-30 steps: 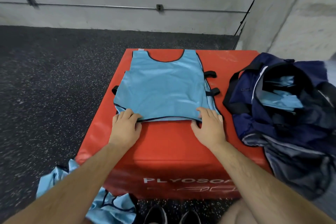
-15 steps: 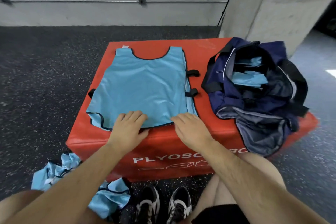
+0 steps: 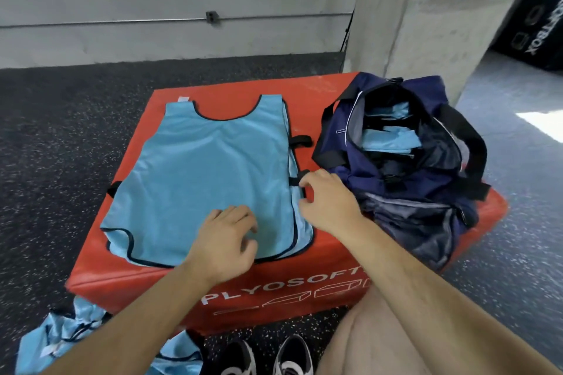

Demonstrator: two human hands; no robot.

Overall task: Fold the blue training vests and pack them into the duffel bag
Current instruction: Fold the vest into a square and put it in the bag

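The blue vest (image 3: 210,179) lies flat on the red box (image 3: 122,272), with the open duffel bag (image 3: 411,222) on the box's right end. Our left hand (image 3: 225,240) rests loose on the vest. Our right hand (image 3: 330,204) curls at its edge, and we cannot tell whether it grips.

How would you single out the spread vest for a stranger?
Start at the red box. On top, left of the navy duffel bag, lies a blue vest. It alone is spread flat; the floor vests are crumpled, the bagged vests folded.
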